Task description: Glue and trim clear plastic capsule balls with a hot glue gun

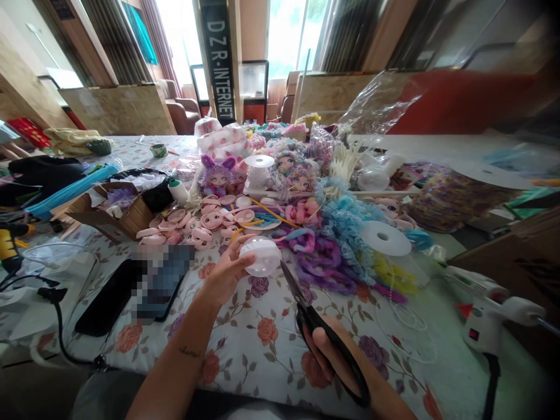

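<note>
Between the fingers and thumb of my left hand is a clear, rounded plastic ball, held just above the flowered cloth. My right hand grips black-handled scissors. Their blades look nearly closed, and the tip points at the ball's right side; whether it touches cannot be told. Behind the ball lie pink doll face pieces and orange strips. Purple fluffy yarn lies to the right of the ball.
Two phones lie at left near a cardboard box. A glue gun stands at right. Blue lacy trim, a white spool and furry dolls crowd the table's middle and back.
</note>
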{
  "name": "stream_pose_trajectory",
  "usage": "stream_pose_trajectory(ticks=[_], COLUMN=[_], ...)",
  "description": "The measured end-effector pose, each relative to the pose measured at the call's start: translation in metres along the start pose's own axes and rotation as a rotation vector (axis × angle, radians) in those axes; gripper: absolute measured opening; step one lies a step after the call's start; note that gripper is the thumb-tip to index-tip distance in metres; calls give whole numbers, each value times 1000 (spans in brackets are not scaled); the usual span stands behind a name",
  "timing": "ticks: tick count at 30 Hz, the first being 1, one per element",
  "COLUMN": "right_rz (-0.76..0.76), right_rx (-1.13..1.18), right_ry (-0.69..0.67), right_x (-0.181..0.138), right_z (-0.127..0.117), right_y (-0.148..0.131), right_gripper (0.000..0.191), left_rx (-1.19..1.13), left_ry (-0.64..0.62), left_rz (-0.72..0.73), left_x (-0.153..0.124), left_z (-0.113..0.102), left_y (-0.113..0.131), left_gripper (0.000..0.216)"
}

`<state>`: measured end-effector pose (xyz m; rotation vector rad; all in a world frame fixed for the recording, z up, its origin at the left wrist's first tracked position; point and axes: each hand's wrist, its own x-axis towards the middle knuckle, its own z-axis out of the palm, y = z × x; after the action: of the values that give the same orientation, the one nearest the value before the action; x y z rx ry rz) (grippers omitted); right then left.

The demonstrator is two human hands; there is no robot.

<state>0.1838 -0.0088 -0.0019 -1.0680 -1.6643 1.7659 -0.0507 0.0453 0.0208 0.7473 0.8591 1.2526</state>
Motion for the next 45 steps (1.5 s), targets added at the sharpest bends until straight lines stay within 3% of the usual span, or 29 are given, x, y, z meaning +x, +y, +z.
stream_pose_trajectory(ticks=[3, 5, 6, 8, 13, 16, 18, 19, 21, 22, 24, 27, 30, 33, 37, 45], right_rz=[-44, -43, -34, -56, -310, -414, -431, -432, -418, -401, -376, -440, -563, -628, -639, -676], right_rx=[-646, -1030, -1145, -1238, -1028, -731, -553, -480, -360, -316, -275, -388, -629, -796, -898, -1039], right_ry=[242, 330, 342, 317, 259, 494, 649, 656, 547, 483, 430, 543, 711, 809, 844, 867], right_x=[3, 6, 8, 11, 16, 20, 25, 28, 37, 41, 49, 55, 56, 57, 59, 59], right_z=[-12, -17, -19, -22, -26, -26, -22, -19, -13, -10, -7, -6, -8, -8, -7, -4], right_y=[-3, -2, -1, 1, -4, -16, -25, -29, -34, -34, -33, -26, -20, -17, -15, -13], right_gripper=[49, 24, 13, 18, 30, 25, 44, 59, 87, 92, 83, 63, 60, 59, 58, 54], left_rx=[-39, -45, -43, -30, 14, 36, 50, 62, 100, 124, 198, 461, 840, 1072, 1172, 1287], left_ry=[-16, -17, -17, -24, -54, -67, -94, -110, -135, -147, -154, -19, 150, 103, 46, 79], left_rz=[13, 24, 31, 33, -17, -17, -8, -2, 22, 33, 66, 312, 763, 1054, 1152, 1202], left_x=[0, 0, 0, 0, -2, -4, -5, -5, -5, -5, -5, -7, -8, -8, -8, -10], left_z=[1, 1, 1, 2, 10, 14, 16, 17, 19, 20, 22, 22, 20, 20, 22, 27], left_y=[1, 0, -1, -3, -8, -12, -16, -18, -23, -25, -29, -33, -34, -35, -35, -38], left_gripper=[56, 56, 56, 55, 57, 51, 48, 48, 49, 50, 51, 42, 22, 21, 26, 19])
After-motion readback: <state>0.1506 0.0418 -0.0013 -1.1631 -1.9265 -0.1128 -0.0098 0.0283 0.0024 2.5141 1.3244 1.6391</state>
